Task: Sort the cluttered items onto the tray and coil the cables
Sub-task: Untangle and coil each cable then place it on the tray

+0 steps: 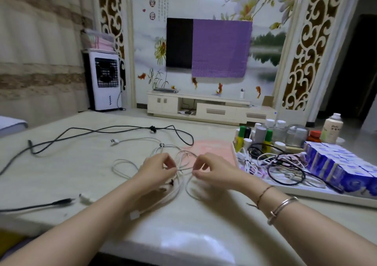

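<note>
A tangle of white cables (175,186) lies on the pale table in front of me. My left hand (157,167) pinches a strand of it, and my right hand (210,170) pinches the same bundle a little to the right. A white plug (134,215) trails toward me. A long black cable (114,130) snakes across the far left of the table. The white tray (306,192) on the right holds coiled black and white cables (285,167), bottles (265,135) and blue-and-white boxes (336,165).
A pink cloth (214,149) lies between the cables and the tray. A black plug end (61,201) and a small white adapter (86,198) rest at the near left. A TV cabinet and a white fan unit stand beyond the table.
</note>
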Demonstrator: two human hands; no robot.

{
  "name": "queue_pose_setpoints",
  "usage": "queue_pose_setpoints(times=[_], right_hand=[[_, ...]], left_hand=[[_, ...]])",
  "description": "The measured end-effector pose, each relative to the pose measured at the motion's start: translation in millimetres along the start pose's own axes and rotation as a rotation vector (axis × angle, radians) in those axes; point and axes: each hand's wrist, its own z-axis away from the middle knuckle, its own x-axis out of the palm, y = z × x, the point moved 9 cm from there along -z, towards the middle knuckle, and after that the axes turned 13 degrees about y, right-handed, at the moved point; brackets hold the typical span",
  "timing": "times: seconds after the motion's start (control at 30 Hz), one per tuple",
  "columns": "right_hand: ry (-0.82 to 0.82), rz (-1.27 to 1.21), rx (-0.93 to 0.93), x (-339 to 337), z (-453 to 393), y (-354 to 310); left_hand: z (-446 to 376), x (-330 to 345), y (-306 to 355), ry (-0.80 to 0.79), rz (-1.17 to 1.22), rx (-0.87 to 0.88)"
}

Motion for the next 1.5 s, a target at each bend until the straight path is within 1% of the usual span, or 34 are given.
queue_pose_setpoints(times=[0.07, 0.17, 0.27, 0.33, 0.37, 0.43, 0.5, 0.6, 0.7, 0.77, 0.9, 1.0, 1.1, 1.2, 1.27, 1.33, 1.4, 1.47, 1.5], right_hand=[[-0.102, 0.013, 0.057, 12, 3, -3], [-0.247, 0.087, 0.050, 27, 16, -6], [-0.236, 0.100, 0.022, 21, 24, -6], [-0.150, 0.120, 0.044, 9, 24, 2], [-0.087, 0.093, 0.088, -1, 23, 8], [0.056, -0.050, 0.191, -24, 18, 20], [0.214, -0.216, 0.249, -56, 15, 26], [0.367, -0.515, 0.324, -102, 18, 31], [0.456, -0.851, 0.378, -130, 25, 38], [0.517, -1.040, 0.394, -146, 30, 42], [0.550, -1.147, 0.376, -164, 37, 43], [0.512, -1.186, 0.354, -166, 43, 42], [0.513, -1.204, 0.354, -165, 47, 44], [0.529, -1.204, 0.350, -158, 48, 46], [0.522, -1.170, 0.392, -145, 48, 50], [0.488, -1.054, 0.429, -127, 50, 54], [0.441, -0.943, 0.439, -112, 50, 56], [0.459, -0.850, 0.437, -111, 49, 60], [0.474, -0.852, 0.447, -113, 48, 62]], left_hand=[[8, 0, -2, -0.027, -0.031, 0.027], [15, 5, 3, -0.053, -0.138, 0.080], [17, 5, 10, -0.032, -0.122, 0.081], [17, 7, 18, -0.024, -0.086, 0.094], [17, 9, 24, -0.029, -0.061, 0.104], [17, 14, 36, -0.045, -0.011, 0.122], [17, 21, 48, -0.055, 0.036, 0.140], [17, 25, 71, -0.041, 0.138, 0.148], [13, 28, 92, -0.011, 0.260, 0.156], [11, 32, 107, -0.012, 0.296, 0.167], [16, 44, 135, -0.045, 0.332, 0.233], [17, 55, 148, -0.047, 0.287, 0.255], [14, 56, 154, 0.052, 0.075, 0.285], [20, 55, 168, 0.080, -0.053, 0.368], [23, 55, 173, 0.087, -0.058, 0.390], [25, 58, 174, 0.069, -0.038, 0.390], [28, 64, 172, 0.022, -0.011, 0.377], [30, 70, 164, -0.033, 0.052, 0.344], [31, 72, 159, -0.062, 0.068, 0.327]])
